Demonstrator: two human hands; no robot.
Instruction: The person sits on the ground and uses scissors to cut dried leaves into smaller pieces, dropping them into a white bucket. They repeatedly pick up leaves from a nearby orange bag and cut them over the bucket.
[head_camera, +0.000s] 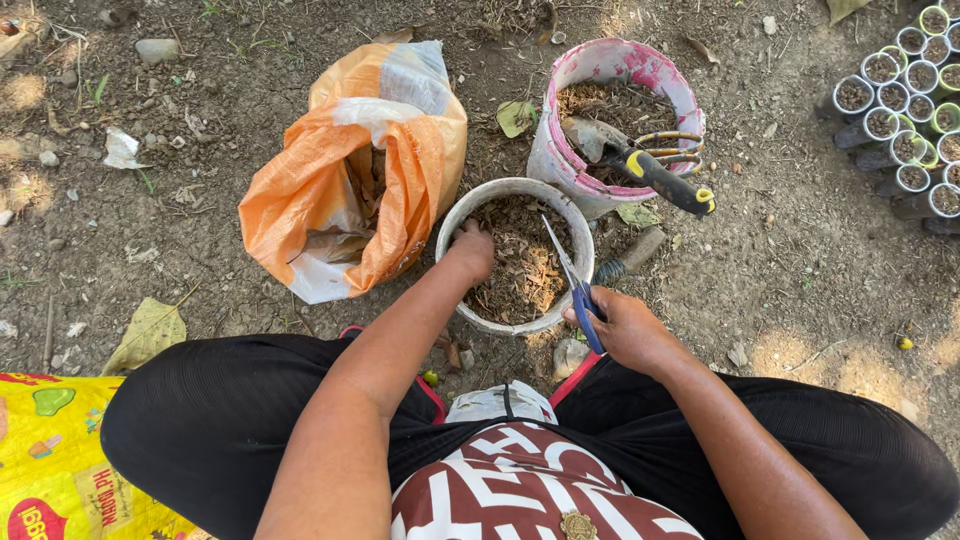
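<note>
Bare dirt ground, grey bucket (455, 225) of dry leaves between both hands — left hand (472, 250) grasping leaves inside, right hand (625, 328) gripping scissors (570, 280).

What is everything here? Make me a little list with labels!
left hand: inside the white bucket, on dry chopped leaves
right hand: holding blue-handled scissors over the bucket
pink bucket: soil, with a trowel in it
orange sack: open, dry leaves inside
far right: small soil-filled pots
ground: bare dirt

Left hand (472, 250) in leaf-filled bucket (452, 225); right hand (625, 328) grips scissors (572, 280).
</note>
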